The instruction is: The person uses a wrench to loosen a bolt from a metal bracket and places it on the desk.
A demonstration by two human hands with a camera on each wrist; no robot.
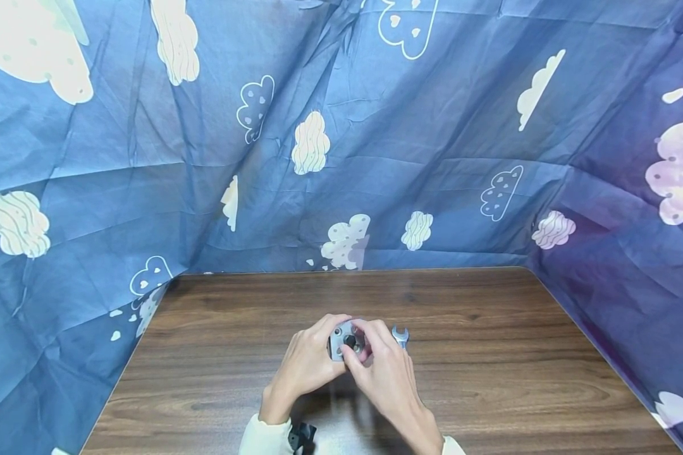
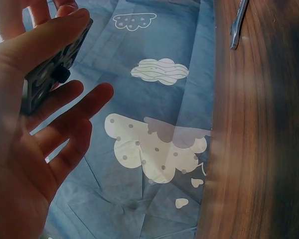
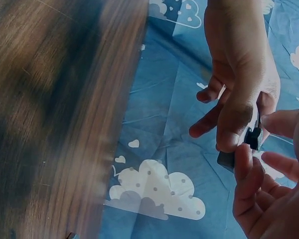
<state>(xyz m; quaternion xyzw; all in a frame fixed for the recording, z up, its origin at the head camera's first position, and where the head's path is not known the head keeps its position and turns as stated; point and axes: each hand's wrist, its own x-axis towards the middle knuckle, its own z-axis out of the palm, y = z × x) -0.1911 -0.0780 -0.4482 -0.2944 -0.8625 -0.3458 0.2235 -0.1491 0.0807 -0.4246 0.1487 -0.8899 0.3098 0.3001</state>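
The left hand (image 1: 306, 365) grips a small grey metal block (image 1: 340, 344) by its edge between thumb and forefinger, holding it up above the middle of the wooden table (image 1: 489, 379), while the other fingers (image 2: 74, 104) spread loosely behind it. The right hand (image 1: 384, 373) meets it from the other side, its fingertips pinching the black knob (image 1: 350, 341) on the block's face. A wrench (image 1: 400, 335) lies on the table just beside the right hand, and a blue cloth with clouds (image 1: 341, 158) hangs behind and around the table.

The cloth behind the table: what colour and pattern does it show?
The cloth is blue, printed with cream and outlined clouds; clearest in the head view.
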